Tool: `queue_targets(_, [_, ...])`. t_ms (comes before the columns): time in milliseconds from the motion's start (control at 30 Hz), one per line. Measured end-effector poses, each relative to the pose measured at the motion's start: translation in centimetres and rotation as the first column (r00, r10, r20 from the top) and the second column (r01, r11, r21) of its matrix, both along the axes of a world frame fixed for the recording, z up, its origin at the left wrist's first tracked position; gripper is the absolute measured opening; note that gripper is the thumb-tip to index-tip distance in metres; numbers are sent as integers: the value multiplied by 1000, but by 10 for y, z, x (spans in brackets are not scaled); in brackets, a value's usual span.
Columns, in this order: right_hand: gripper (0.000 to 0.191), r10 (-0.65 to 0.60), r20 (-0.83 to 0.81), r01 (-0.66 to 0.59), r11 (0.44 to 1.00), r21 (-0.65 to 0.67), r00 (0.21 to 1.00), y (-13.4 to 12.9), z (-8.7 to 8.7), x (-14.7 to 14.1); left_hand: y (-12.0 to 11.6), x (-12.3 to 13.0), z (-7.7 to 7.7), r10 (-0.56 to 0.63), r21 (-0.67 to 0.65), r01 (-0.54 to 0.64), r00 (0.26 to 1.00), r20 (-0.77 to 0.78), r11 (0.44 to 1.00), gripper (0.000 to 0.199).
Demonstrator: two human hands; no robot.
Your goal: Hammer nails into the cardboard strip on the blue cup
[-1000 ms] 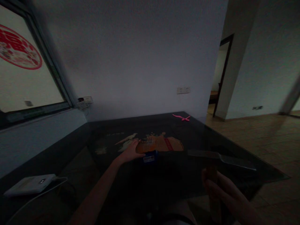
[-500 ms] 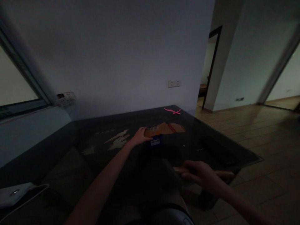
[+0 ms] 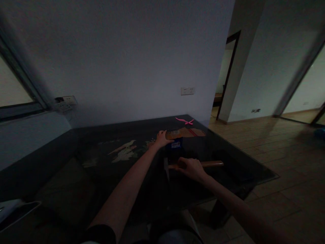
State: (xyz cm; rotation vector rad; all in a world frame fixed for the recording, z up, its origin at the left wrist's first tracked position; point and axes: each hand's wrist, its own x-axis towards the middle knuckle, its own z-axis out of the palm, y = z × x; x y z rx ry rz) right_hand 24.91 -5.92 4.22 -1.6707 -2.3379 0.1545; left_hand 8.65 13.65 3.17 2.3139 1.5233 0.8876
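My left hand (image 3: pixel 161 139) reaches over the table and grips the left end of a small blue box (image 3: pixel 176 144) with a white label and an orange-brown top. A row of dark marks or thin pieces runs along that top; I cannot make them out. Touching or just behind the box is a flat brown piece (image 3: pixel 196 132), like cardboard, with a red stripe. My right hand (image 3: pixel 192 168) is closed around the wooden handle of a hammer (image 3: pixel 213 163). Its dark metal head points left, nearer to me than the box.
The dark glossy table (image 3: pixel 101 135) stands against the wall. Pink scissors-like strips (image 3: pixel 186 121) lie at its back. Pale patches (image 3: pixel 124 150) show on the left. A dark flat object (image 3: pixel 236 166) lies at right, and a white item with a cord (image 3: pixel 15 210) at lower left.
My right hand has brought the hammer up and leftward, closer to the box, and its head now shows clearly. My left hand stays on the box while the view shifts slightly.
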Motion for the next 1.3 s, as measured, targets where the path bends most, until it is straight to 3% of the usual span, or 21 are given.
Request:
queue_targets(133, [33, 0, 17, -1, 1000, 28, 1000, 19, -11, -3, -18, -6, -7, 38, 179, -59, 992, 118, 982, 100])
queue_targets(233, [34, 8, 24, -9, 999, 54, 1000, 34, -16, -5, -41, -22, -16, 105, 267, -180, 957, 272, 947, 76])
queue_targets(300, [34, 16, 32, -18, 998, 66, 999, 43, -19, -6, -58, -33, -24, 115, 250, -207, 934, 340, 946, 53])
queue_targets(433, [35, 24, 59, -28, 996, 81, 998, 59, -24, -7, -91, -45, -42, -15, 170, -36, 958, 287, 985, 31])
queue_targets(600, [38, 50, 92, -59, 994, 94, 995, 69, -28, -9, -119, -48, -58, -129, 112, 115, 983, 132, 987, 37])
queue_targets(967, [28, 156, 110, -167, 982, 93, 982, 88, -37, 2, -125, -52, -57, -124, -33, 123, 992, -33, 992, 56])
queue_targets(1300, [19, 220, 55, -227, 952, 206, 974, 94, -50, 13, -124, -43, -53, -99, -1, 100, 986, -131, 995, 59])
